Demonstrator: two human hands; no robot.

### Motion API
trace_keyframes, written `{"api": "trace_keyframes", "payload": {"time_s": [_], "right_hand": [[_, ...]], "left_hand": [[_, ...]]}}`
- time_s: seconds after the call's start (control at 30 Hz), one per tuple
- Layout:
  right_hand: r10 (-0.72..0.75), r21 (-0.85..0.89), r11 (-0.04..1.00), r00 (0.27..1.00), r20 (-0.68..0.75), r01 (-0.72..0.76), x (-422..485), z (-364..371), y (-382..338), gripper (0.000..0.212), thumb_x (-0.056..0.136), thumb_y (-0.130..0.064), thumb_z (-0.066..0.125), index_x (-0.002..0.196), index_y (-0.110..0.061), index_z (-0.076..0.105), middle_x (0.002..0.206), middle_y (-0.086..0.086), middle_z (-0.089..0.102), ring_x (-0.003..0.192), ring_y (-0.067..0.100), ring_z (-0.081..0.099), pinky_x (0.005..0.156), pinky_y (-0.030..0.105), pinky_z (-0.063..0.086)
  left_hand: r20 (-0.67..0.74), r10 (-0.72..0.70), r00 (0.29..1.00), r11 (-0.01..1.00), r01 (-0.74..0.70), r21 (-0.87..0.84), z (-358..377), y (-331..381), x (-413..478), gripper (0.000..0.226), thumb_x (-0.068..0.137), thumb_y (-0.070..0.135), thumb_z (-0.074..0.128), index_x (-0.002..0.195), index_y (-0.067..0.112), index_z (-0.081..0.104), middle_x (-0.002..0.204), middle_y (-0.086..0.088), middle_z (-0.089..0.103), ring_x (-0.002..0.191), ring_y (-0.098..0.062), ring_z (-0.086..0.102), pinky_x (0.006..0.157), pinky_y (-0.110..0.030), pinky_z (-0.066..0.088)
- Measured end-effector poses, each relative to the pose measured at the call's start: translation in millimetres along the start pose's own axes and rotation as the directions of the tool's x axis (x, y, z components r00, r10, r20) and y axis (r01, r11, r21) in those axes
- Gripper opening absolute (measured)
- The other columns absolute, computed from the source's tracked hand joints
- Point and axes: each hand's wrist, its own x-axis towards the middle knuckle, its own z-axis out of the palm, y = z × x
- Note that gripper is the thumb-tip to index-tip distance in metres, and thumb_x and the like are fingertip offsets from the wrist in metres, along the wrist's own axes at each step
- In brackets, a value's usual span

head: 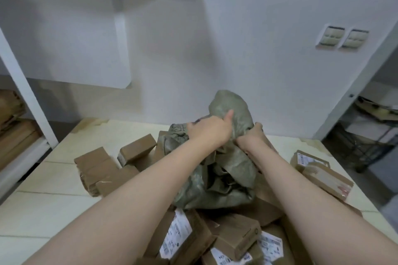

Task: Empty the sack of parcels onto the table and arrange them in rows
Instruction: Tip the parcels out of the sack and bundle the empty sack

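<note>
A crumpled grey-green woven sack (224, 170) is held up over the pale wooden table (64, 178). My left hand (210, 130) grips the sack's upper fabric, thumb raised. My right hand (252, 139) clutches a bunched fold just beside it. Several brown cardboard parcels lie in a loose heap under and around the sack: a cluster at the left (103, 170), labelled ones at the front (215, 236), and flat ones at the right (323, 174). I cannot tell whether anything is still inside the sack.
A white wall stands right behind the table. White shelving with brown boxes (15, 133) is at the left. A dark wire basket (364, 146) and shelves sit at the right. Two wall switches (342, 37) are mounted on the wall above.
</note>
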Motion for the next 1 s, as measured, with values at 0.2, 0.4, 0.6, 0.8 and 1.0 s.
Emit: {"api": "trace_keyframes", "payload": {"time_s": [0.2,0.4,0.6,0.8,1.0], "right_hand": [[-0.117,0.276,0.96,0.953,0.281,0.036,-15.3,3.2,1.2,0.073,0.088,-0.047,0.066,0.144,-0.014,0.032,0.123,0.007,0.062,0.104,0.028,0.066,0.079,0.037,0.058],[-0.128,0.45,0.88,0.835,0.536,-0.154,-22.1,0.8,11.6,0.069,0.097,-0.067,0.014,0.153,-0.028,0.024,0.152,-0.009,0.041,0.127,0.031,0.054,0.105,0.053,0.036],[-0.158,0.526,0.842,0.88,0.447,-0.116,-22.5,8.6,10.7,0.091,0.076,-0.086,0.036,0.15,-0.035,0.024,0.146,-0.013,0.045,0.128,0.028,0.052,0.104,0.068,0.033],[-0.247,0.703,0.651,0.797,0.552,-0.286,-24.6,20.3,-2.9,0.1,0.055,-0.073,0.074,0.132,-0.012,0.057,0.122,0.014,0.068,0.113,0.031,0.065,0.104,0.049,0.046],[-0.381,0.788,0.56,0.765,0.518,-0.255,-39.4,22.8,-31.6,0.056,0.071,-0.032,0.077,0.117,-0.002,0.066,0.114,0.018,0.07,0.103,0.029,0.07,0.088,0.043,0.056]], "left_hand": [[0.23,-0.122,0.966,0.857,0.219,-0.466,24.8,-9.5,2.6,0.094,0.089,0.077,0.019,0.15,0.007,0.034,0.157,-0.013,0.029,0.144,-0.028,0.03,0.119,-0.037,0.02],[0.333,-0.221,0.917,0.804,0.365,-0.47,15.5,-32.6,-2.6,0.092,0.082,0.072,0.054,0.145,0.007,0.038,0.147,-0.011,0.043,0.129,-0.031,0.045,0.096,-0.036,0.036],[0.11,-0.292,0.95,0.758,0.3,-0.58,6.6,-60.2,0.1,0.047,0.092,0.034,0.064,0.127,0.004,0.054,0.108,-0.009,0.06,0.093,-0.027,0.058,0.078,-0.031,0.046],[0.183,-0.146,0.972,0.318,0.221,-0.922,-48.7,-71.8,-9.2,0.036,0.089,0.03,0.068,0.118,0.01,0.063,0.107,-0.011,0.072,0.099,-0.029,0.069,0.093,-0.044,0.052],[0.066,-0.074,0.995,0.383,0.089,-0.919,-45.0,-104.9,-18.9,0.064,0.088,0.033,0.07,0.143,0.015,0.042,0.133,-0.007,0.061,0.114,-0.023,0.062,0.099,-0.043,0.049]]}}
